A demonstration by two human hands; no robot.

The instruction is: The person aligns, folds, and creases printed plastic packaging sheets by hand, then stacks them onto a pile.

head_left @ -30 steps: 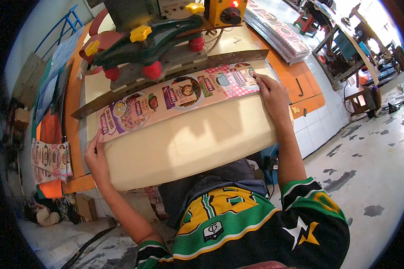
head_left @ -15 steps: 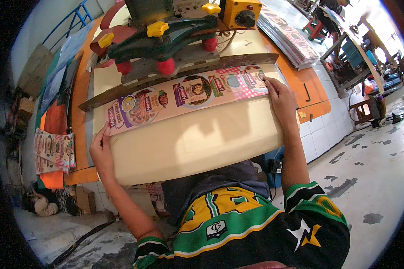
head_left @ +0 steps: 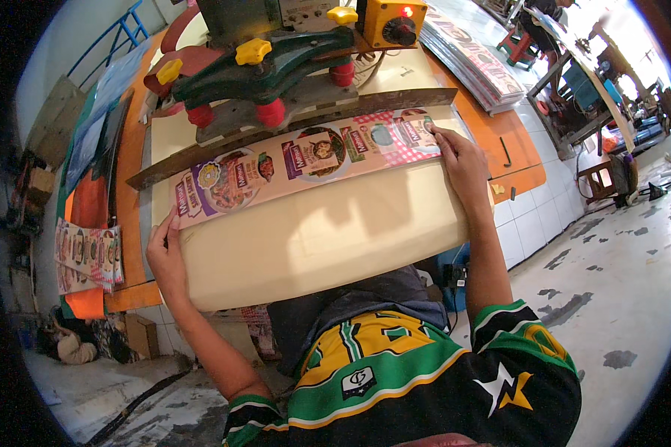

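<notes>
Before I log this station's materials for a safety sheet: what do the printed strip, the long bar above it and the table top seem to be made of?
Strip: thin printed film or coated paper, seemingly; glossy, lies flat under both hands.
Bar: likely metal; dull grey-brown, worn, with a straight thin edge.
Table top: smooth cream surface, maybe laminate or painted board; matte with soft shadows. Cannot tell for sure.

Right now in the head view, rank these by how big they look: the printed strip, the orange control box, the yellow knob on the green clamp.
1. Printed strip
2. Orange control box
3. Yellow knob

The box sits farther back, yet the gaps are plain.
</notes>
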